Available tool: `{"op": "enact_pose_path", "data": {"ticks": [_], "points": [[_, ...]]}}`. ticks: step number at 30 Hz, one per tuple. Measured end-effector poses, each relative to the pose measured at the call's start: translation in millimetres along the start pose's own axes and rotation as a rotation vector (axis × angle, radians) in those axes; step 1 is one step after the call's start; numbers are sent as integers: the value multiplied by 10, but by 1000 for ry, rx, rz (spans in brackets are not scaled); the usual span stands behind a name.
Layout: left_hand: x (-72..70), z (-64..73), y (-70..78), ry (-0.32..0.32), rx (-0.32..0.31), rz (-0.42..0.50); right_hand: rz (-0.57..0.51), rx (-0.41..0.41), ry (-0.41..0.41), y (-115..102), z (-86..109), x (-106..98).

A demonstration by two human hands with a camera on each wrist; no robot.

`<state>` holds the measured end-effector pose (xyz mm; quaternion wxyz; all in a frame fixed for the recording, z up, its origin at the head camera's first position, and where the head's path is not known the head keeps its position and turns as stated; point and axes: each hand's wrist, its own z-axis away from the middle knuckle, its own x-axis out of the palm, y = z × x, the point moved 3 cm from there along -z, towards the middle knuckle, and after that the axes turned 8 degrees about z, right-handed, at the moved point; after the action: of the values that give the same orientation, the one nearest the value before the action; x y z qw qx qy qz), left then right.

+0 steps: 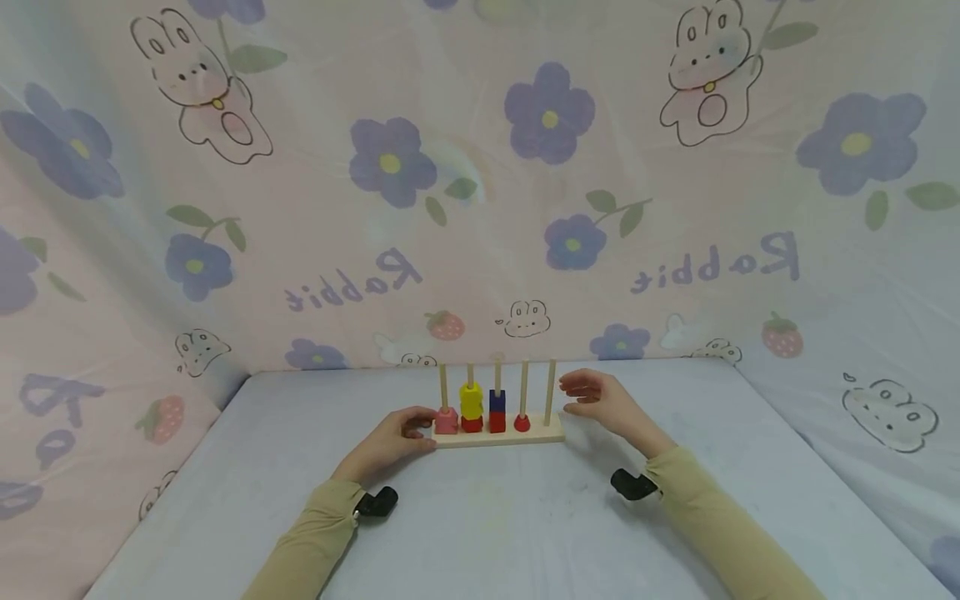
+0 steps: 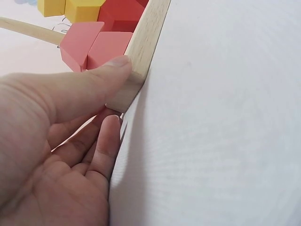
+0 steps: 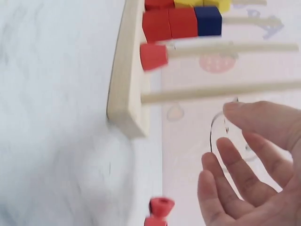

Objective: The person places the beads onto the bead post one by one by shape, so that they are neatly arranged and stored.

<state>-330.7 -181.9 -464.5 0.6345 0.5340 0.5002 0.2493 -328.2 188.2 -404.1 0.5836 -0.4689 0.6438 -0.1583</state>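
A wooden peg stand point(image 1: 498, 441) with several upright pegs sits on the white table. Pink blocks point(image 2: 101, 49) are on its leftmost peg; beside them, yellow blocks point(image 1: 471, 401) sit above red. The middle peg carries a dark blue block point(image 3: 208, 21) over two red ones point(image 3: 170, 24). One small red piece point(image 3: 154, 57) is on the fourth peg, while the rightmost peg point(image 1: 551, 393) is bare. My left hand point(image 1: 392, 442) holds the stand's left end, thumb on the base corner and fingers behind it. Fingers loosely bent, my right hand point(image 1: 609, 407) hovers beside the bare peg, holding nothing.
Small red pieces point(image 3: 161, 207) lie on the table beyond the stand's right end, seen in the right wrist view. A patterned cloth point(image 1: 480, 208) with rabbits and flowers hangs behind and along both sides of the table. Each wrist wears a black camera point(image 1: 633, 484).
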Motion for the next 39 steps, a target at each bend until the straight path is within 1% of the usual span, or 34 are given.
{"op": "enact_pose_path", "data": {"ticks": [5,7,9,11,13,14,15,17,18,20,21,22,28,39], "points": [[-3,-7,-18,-3,4,-7,46,48,117,190,47,-187],[-4,-14,-20,-5,7,-6,65,83,144,284,45,-238],[-5,-23,-19,-7,16,-5,89,112,151,371,36,-280],[-4,-19,-16,-6,21,-1,105,132,148,442,23,-302],[6,16,65,-8,21,-5,120,143,142,500,2,-315],[7,18,67,-5,21,-8,134,148,135,523,-12,-318],[10,36,113,-7,24,-8,142,152,131,545,-27,-320],[13,38,125,-2,21,-13,154,166,121,586,-57,-318],[14,35,125,-1,21,-19,162,169,115,603,-72,-316],[7,-2,42,5,26,-20,173,177,105,640,-99,-308],[8,-8,37,4,26,-18,172,183,106,661,-112,-306],[6,-30,-8,7,22,-18,175,189,103,681,-123,-302],[4,-37,-8,-3,-7,-6,193,242,83,757,-164,-277],[-8,-30,-23,-13,6,-17,267,273,57,745,-196,-194]]}}
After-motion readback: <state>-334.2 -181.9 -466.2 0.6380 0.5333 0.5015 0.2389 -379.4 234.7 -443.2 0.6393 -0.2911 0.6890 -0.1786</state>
